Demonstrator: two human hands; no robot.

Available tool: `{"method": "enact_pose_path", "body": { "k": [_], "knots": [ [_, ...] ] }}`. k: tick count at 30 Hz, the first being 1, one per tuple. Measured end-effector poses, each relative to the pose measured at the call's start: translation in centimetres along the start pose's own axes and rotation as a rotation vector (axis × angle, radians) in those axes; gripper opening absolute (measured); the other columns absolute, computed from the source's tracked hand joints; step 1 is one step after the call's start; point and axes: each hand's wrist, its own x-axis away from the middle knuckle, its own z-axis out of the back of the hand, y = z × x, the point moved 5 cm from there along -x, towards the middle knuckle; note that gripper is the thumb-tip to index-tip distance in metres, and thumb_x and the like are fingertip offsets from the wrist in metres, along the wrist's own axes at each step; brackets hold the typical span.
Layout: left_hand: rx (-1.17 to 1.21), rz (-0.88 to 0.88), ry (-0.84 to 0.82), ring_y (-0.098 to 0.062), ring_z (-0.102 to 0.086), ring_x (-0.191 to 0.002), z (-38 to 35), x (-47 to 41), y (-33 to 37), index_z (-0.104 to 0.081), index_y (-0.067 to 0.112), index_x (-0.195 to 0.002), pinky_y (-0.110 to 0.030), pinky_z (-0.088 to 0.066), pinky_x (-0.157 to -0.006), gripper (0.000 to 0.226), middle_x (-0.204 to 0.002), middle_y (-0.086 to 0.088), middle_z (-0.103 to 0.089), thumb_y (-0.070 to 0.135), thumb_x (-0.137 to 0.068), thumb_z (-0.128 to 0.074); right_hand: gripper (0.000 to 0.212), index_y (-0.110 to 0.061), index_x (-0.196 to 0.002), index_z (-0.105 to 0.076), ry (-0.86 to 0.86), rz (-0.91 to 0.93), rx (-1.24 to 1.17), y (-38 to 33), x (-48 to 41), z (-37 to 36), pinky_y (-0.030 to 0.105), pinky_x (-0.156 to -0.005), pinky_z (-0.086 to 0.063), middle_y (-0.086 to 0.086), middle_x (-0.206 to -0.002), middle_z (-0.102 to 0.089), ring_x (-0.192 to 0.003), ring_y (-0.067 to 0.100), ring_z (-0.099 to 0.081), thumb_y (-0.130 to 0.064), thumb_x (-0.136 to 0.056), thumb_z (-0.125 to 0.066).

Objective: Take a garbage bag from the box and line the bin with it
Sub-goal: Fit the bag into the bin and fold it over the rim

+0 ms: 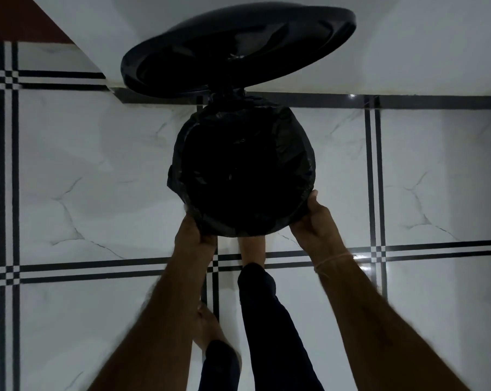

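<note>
Left hand (195, 231) grips bag (244, 165) at bin's near-left edge; right hand (313, 218) grips it near-right. Bag covers rim, lid (233, 49) up. Foot (251, 249) under bin's near edge.

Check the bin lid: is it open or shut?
Open. The round black plastic lid stands tilted up, underside showing, clear of the opening lined with the black plastic garbage bag.

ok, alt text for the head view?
The left hand and right hand grip the near edge of a black garbage bag folded over a round opening, with the bin lid raised behind. A bare foot sits at its base on white tiled floor.
</note>
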Motion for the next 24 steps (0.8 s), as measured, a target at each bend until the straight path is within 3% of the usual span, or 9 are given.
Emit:
{"method": "enact_pose_path", "body": {
  "k": [3,5,9,12,14,18,24],
  "knots": [
    [-0.009,0.055,0.047,-0.024,-0.064,-0.111,1.3,0.9,-0.5,-0.064,0.019,-0.125,-0.04,-0.054,-0.096,0.033,-0.113,-0.007,-0.069,0.041,-0.101,-0.059,0.043,-0.015,-0.136,-0.062,0.026,-0.021,-0.002,1.0,0.9,0.6,0.046,-0.103,-0.054,0.01,-0.133,-0.069,-0.124,0.028,-0.063,-0.041,-0.107,-0.045],
    [0.054,0.11,0.028,-0.029,-0.064,-0.113,1.8,1.6,-1.0,-0.066,0.02,-0.122,-0.05,-0.052,-0.1,0.038,-0.117,-0.008,-0.068,0.049,-0.099,-0.057,0.044,-0.018,-0.135,-0.062,0.041,-0.076,0.036,1.6,1.7,0.7,0.049,-0.097,-0.054,0.007,-0.125,-0.071,-0.12,0.029,-0.064,-0.047,-0.104,-0.049],
    [0.078,0.176,-0.065,-0.034,-0.067,-0.11,1.1,2.0,-1.1,-0.068,0.015,-0.124,-0.047,-0.063,-0.075,0.033,-0.123,-0.012,-0.069,0.028,-0.095,-0.066,0.04,-0.014,-0.127,-0.063,0.041,-0.144,-0.01,2.6,2.7,0.3,0.049,-0.09,-0.056,0.01,-0.119,-0.071,-0.111,0.032,-0.066,-0.045,-0.104,-0.05],
    [0.085,0.194,-0.028,-0.031,-0.068,-0.108,1.3,1.1,-0.5,-0.062,0.012,-0.136,-0.044,-0.065,-0.067,0.041,-0.129,-0.012,-0.069,0.021,-0.096,-0.064,0.038,-0.015,-0.118,-0.065,0.022,-0.122,-0.061,3.2,2.4,0.3,0.044,-0.081,-0.062,0.007,-0.109,-0.077,-0.109,0.03,-0.066,-0.044,-0.105,-0.046],
    [0.085,0.19,0.005,-0.027,-0.07,-0.101,1.5,0.7,0.0,-0.06,0.01,-0.138,-0.039,-0.065,-0.062,0.041,-0.121,-0.012,-0.071,0.015,-0.098,-0.063,0.038,-0.018,-0.123,-0.065,0.014,-0.109,-0.089,3.6,2.1,0.6,0.045,-0.081,-0.061,0.006,-0.103,-0.08,-0.109,0.029,-0.067,-0.045,-0.106,-0.043],
    [-0.016,0.052,-0.059,-0.027,-0.07,-0.101,1.7,0.8,1.1,-0.068,0.008,-0.112,-0.04,-0.065,-0.074,0.017,-0.117,-0.013,-0.072,0.009,-0.099,-0.057,0.041,-0.019,-0.137,-0.059,0.023,-0.124,-0.065,3.7,2.1,0.7,0.047,-0.085,-0.054,0.008,-0.123,-0.071,-0.113,0.029,-0.065,-0.042,-0.107,-0.045],
    [-0.157,-0.083,-0.098,-0.022,-0.068,-0.108,1.3,1.7,2.2,-0.066,0.014,-0.113,-0.04,-0.056,-0.09,0.032,-0.112,-0.007,-0.074,0.038,-0.108,-0.044,0.042,-0.015,-0.144,-0.055,0.026,-0.111,0.008,2.5,2.2,0.7,0.045,-0.083,-0.056,0.007,-0.113,-0.077,-0.111,0.028,-0.067,-0.035,-0.107,-0.047]
  ]
}}
